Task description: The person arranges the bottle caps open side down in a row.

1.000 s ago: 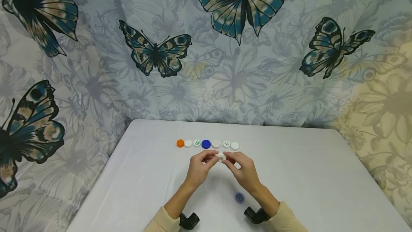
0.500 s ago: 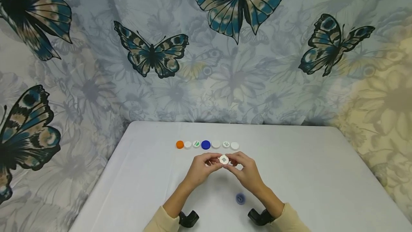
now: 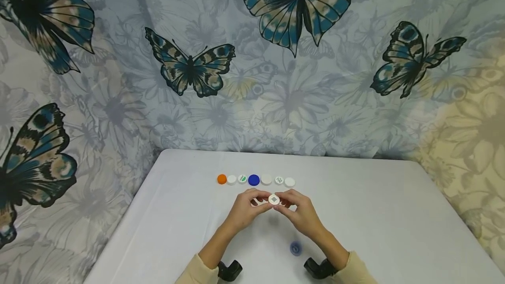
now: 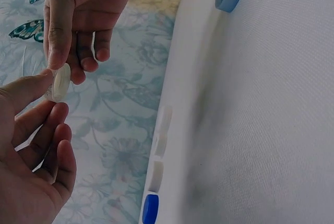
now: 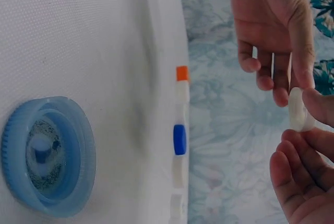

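A white bottle cap with a grey mark on its face is held up above the table between both hands. My left hand pinches its left edge with thumb and fingertips, and my right hand pinches the opposite edge. In the left wrist view the cap stands on edge between the fingertips, its rim toward the camera. Below, nearer my right forearm, a translucent blue cap lies on the table, hollow side up; the right wrist view shows its ribbed wall up close.
Beyond the hands, a row of caps runs across the white table: an orange cap at the left end, a dark blue cap and several white ones, two with printed marks. A butterfly-patterned cloth hangs behind the table.
The white cap has turned so its marked face shows fully toward the head camera. Both hands have kept hold of it and shifted only slightly. The row and the translucent blue cap stay in place.
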`<state>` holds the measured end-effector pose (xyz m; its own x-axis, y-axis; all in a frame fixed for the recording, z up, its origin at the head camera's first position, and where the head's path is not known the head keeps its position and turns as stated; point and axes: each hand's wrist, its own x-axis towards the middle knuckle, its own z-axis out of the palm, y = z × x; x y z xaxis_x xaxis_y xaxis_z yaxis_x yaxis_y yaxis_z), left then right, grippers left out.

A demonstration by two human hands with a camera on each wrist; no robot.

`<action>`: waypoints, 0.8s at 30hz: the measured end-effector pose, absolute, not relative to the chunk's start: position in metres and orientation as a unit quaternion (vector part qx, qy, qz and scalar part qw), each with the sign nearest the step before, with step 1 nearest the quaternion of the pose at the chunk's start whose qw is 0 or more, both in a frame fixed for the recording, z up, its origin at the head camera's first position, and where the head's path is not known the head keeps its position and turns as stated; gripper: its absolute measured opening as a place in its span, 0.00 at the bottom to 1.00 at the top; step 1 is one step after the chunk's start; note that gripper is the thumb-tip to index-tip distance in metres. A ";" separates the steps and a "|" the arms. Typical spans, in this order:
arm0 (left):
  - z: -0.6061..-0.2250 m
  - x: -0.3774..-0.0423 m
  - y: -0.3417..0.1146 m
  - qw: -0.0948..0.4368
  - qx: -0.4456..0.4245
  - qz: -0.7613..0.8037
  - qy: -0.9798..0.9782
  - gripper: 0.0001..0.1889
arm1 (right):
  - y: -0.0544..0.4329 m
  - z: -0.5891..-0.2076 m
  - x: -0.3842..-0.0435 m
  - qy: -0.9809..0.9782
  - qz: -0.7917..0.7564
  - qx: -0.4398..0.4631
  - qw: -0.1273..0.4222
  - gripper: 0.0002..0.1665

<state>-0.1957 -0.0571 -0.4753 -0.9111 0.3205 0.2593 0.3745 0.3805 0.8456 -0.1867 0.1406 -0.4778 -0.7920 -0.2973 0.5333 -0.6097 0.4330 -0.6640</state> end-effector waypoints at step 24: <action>-0.479 -0.195 -0.051 0.021 -0.205 -0.500 -0.841 0.16 | 0.145 -0.479 -0.186 -0.844 0.457 0.247 0.133 0.15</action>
